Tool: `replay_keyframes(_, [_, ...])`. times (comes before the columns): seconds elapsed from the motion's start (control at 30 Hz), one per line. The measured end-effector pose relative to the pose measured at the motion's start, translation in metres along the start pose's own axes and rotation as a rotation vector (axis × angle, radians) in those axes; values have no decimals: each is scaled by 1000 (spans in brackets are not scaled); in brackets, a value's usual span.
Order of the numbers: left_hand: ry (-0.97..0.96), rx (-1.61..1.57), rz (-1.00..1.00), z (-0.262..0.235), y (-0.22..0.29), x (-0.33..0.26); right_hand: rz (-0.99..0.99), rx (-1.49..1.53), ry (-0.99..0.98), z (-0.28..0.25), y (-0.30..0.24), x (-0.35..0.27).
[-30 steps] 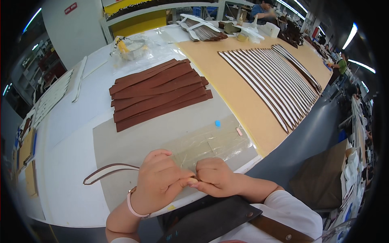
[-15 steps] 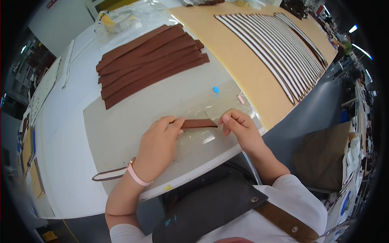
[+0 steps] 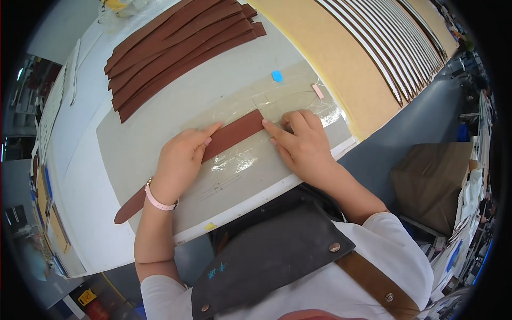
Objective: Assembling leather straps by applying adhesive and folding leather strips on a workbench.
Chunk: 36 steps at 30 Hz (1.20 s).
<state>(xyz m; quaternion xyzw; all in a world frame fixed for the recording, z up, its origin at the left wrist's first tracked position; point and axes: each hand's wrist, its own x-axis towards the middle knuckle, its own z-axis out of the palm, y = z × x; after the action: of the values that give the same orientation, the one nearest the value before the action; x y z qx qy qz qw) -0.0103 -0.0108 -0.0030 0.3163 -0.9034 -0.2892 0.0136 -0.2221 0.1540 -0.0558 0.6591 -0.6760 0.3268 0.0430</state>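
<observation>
A flat reddish-brown leather strip (image 3: 234, 135) lies slantwise across the clear-filmed part of the grey work mat (image 3: 160, 128). My left hand (image 3: 181, 154) is closed over its middle, with the index finger and thumb on the leather and the other fingers curled. Beyond my left wrist the strip's rounded, tapered end shows; the wrist and hand hide part of its length. At the square far end, the index fingertip of my right hand (image 3: 304, 141) touches the corner. That hand's thumb is stretched out apart from the index finger, and its other fingers are bent.
A pile of brown leather strips (image 3: 181, 48) lies at the mat's far left. A blue piece (image 3: 277, 76) and a pink block (image 3: 318, 91) rest on the film. Rows of white-and-dark strips (image 3: 384, 48) cover the tan board (image 3: 314, 48). A brown covered box (image 3: 432, 181) stands at right.
The strip, edge-up and folded before, now lies face-flat and slanted. My left hand has shifted left; my right hand has come to the strip's end. The view has tilted nearer.
</observation>
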Motion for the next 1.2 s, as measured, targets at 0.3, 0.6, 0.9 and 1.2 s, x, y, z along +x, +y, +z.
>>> replay_keyframes(0.3, [29,9,148,8,2,-3,19,-1,-30,0,1,2])
replay_keyframes(0.6, [49,74,180,9,1,-3,65,167,16,-5,6,-1])
replay_keyframes(0.9, [31,87,190,9,1,-3,23,110,5,-5,5,-1])
replay_keyframes(1.2, [33,89,202,9,2,-3,76,183,40,-5,7,-1])
